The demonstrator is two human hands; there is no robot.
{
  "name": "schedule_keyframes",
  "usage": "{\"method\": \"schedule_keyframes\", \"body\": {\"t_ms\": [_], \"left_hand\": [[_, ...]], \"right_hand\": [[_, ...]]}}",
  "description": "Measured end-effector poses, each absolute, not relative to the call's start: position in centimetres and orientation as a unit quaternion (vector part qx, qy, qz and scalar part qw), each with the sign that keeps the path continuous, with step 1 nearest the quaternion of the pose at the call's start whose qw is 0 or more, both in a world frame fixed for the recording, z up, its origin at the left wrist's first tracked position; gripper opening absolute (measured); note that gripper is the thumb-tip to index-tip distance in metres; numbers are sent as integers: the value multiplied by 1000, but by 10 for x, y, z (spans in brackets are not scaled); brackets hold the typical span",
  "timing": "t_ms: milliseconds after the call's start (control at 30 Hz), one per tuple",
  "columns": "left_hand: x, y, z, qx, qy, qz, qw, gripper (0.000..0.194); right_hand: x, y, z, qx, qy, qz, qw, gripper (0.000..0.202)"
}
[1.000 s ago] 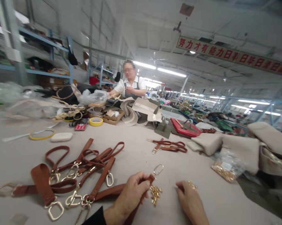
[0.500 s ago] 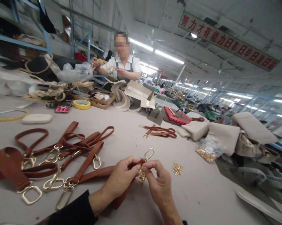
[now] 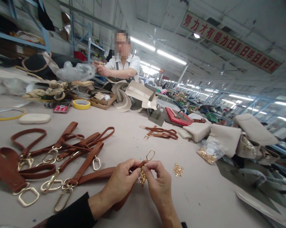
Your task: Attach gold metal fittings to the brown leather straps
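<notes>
Low in the middle of the head view, my left hand (image 3: pixel 124 177) is closed round a brown leather strap (image 3: pixel 124 201), near its end. A gold oval ring (image 3: pixel 151 155) stands out beyond that end. My right hand (image 3: pixel 158 182) pinches at the same strap end, its thumb and fingertips meeting the left thumb; the fingers hide exactly what they grip. Just below the fingertips shows a cluster of small gold metal pieces (image 3: pixel 142 178). To the right of my right hand lies a small pile of similar gold pieces (image 3: pixel 178 170).
Brown straps with gold rings (image 3: pixel 78 171) spread over the left of the table. Another strap bundle (image 3: pixel 160 132) lies farther back. Yellow tape (image 3: pixel 81 104), a red folder (image 3: pixel 177 116), a bag of gold pieces (image 3: pixel 208 154) and beige bags (image 3: pixel 226 137) surround the work. A co-worker (image 3: pixel 125 65) stands opposite.
My hands stay at the strap end with little movement. The co-worker's hands have drawn together toward the left, over the clutter. The view has shifted slightly.
</notes>
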State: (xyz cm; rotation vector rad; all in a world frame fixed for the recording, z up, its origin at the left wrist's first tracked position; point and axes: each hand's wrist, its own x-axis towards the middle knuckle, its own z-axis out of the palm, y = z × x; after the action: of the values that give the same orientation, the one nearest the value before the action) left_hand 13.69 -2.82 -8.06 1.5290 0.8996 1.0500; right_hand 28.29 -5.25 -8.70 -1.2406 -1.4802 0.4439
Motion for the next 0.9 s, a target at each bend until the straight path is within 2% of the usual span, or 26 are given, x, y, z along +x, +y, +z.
{"method": "schedule_keyframes", "body": {"t_ms": [67, 200, 400, 500, 633, 733, 900], "left_hand": [[136, -28, -80, 636, 370, 436, 519, 22], [137, -27, -81, 611, 340, 432, 569, 18], [138, -23, -81, 575, 359, 406, 614, 29], [137, -20, -82, 603, 365, 407, 581, 29], [135, -20, -79, 639, 363, 401, 547, 29], [135, -24, -79, 660, 371, 407, 512, 29], [138, -26, -89, 672, 395, 425, 461, 28]], "right_hand": [[281, -51, -87, -524, -583, 249, 569, 6], [281, -47, -87, -486, -509, 352, 617, 23], [280, -47, -88, -461, -488, 407, 619, 29], [278, -46, -92, -472, -485, 407, 613, 24], [275, -41, -94, -468, -479, 441, 598, 36], [271, -41, -89, -447, -528, 463, 554, 27], [271, -42, -81, -446, -561, 462, 523, 31]]}}
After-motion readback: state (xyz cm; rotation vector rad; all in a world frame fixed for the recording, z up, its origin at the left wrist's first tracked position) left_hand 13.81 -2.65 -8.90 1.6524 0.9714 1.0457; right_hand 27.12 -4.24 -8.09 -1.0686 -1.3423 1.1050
